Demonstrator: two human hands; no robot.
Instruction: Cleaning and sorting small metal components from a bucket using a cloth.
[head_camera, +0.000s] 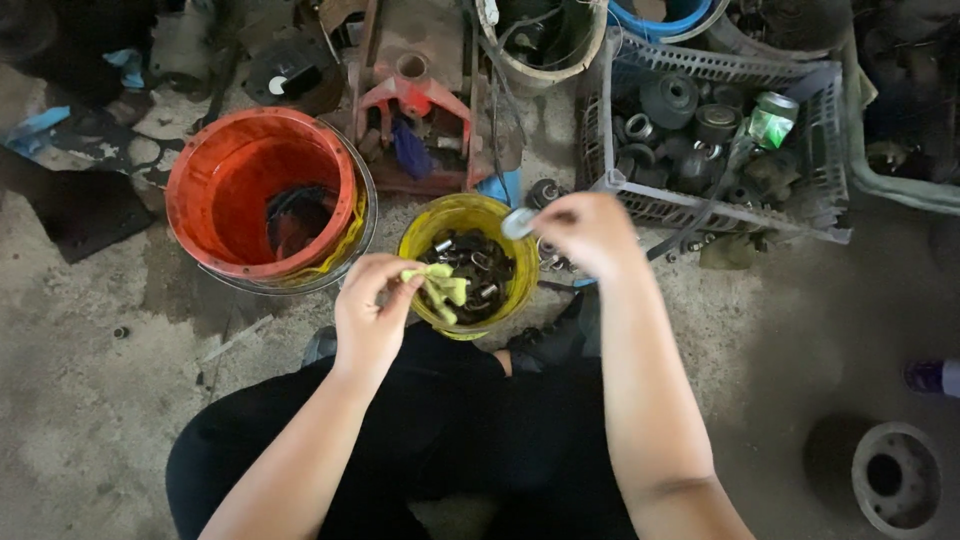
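Red bucket (262, 190): contents dark, unclear. Grey crate (715, 130) holds greasy parts and a green can (772, 120). Yellow bucket (470, 262): small metal pieces. Your left hand (370, 315) pinches a yellow rag (442, 288); your right hand (590, 232) grips a small blurred metal part (518, 222) above it.

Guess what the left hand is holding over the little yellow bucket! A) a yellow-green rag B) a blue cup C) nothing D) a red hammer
A: the left hand pinches a crumpled yellow-green rag right above the yellow bucket full of small metal parts.
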